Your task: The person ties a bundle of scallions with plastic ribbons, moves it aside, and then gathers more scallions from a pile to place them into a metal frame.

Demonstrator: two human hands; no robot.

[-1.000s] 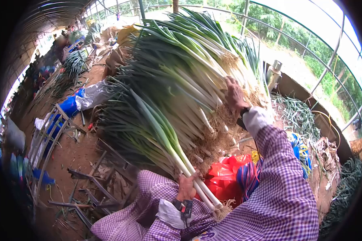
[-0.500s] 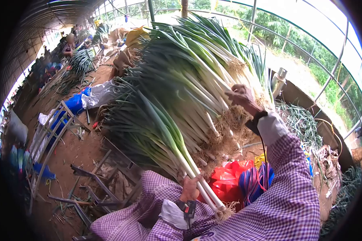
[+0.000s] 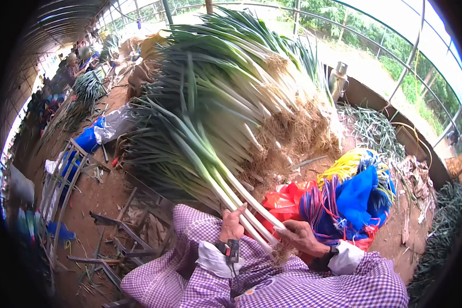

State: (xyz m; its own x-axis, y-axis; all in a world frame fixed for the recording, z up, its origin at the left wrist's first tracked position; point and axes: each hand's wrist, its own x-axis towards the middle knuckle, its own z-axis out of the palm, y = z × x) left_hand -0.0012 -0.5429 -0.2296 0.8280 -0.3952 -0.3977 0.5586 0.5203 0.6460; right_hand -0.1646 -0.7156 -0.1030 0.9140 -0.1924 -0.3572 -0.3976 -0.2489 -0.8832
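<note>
Containers: no lidded one clear in view; nearest is a crinkled red plastic sheet or bag (image 3: 285, 203) on the ground by the knees, contents can't be made out. R of it, against it, a bundle of striped cords (image 3: 315, 208), blue/pink/dk, thin strands, w/ bright blue cloth (image 3: 354, 197) bunched alongside & yellow cords (image 3: 346, 167) looped above. Upright metal cylinder (image 3: 339, 82) stands past the pile's R end, dull grey, narrower at top; can't see inside

L hand (image 3: 232, 225) is closed round a few leeks (image 3: 210, 169), gripping the smooth white shanks above the root end. R hand (image 3: 304, 238) has thumb & fingers pinching the R-most shank low down, near the hairy roots (image 3: 282, 252). Leeks lie slantwise over the lap, roots twd the body, flat green leaves running up-L over the front of the big pile (image 3: 231, 92): same long stalks, glossy green at L, white shanks and matted tan roots at R

Checked purple/white garment (image 3: 190, 262) covers lap & arms. L side: curved slatted frame (image 3: 61, 179), w/ blue material (image 3: 87, 139) & shiny silvery sheet (image 3: 117, 124) by its top end; angular metal bars (image 3: 126, 236) on brown soil. Far up-L, another person (image 3: 73, 69), details too small to tell
</note>
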